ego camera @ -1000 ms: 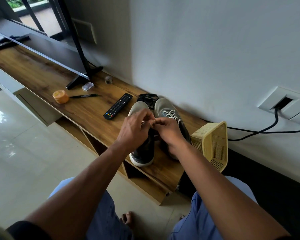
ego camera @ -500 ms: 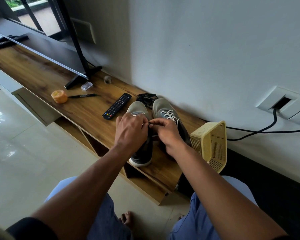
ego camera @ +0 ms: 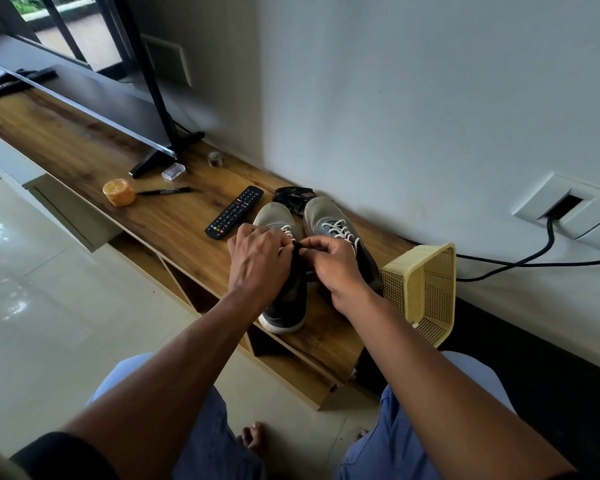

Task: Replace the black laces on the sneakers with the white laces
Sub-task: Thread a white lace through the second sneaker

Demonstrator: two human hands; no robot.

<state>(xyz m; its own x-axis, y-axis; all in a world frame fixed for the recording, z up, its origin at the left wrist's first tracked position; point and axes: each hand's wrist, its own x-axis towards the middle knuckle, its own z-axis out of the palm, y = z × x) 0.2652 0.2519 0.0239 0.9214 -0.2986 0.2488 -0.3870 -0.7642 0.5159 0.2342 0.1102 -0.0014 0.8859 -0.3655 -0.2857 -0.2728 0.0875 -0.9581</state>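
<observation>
Sneakers: two grey canvas sneakers [ego camera: 293, 258] are set side by side at the wooden TV bench's [ego camera: 84, 143] right end.
Behind: black laces [ego camera: 293, 195] are piled toward the wall.
Left: a black remote control [ego camera: 234, 212] is laid.
Right: a yellow perforated plastic basket [ego camera: 426, 289] is placed at the end edge.

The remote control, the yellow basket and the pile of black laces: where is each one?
remote control [ego camera: 234, 213]: head view, middle of its button face.
yellow basket [ego camera: 417, 254]: head view, its upper rim.
black laces [ego camera: 293, 195]: head view, centre of the bundle behind the sneakers.
</observation>
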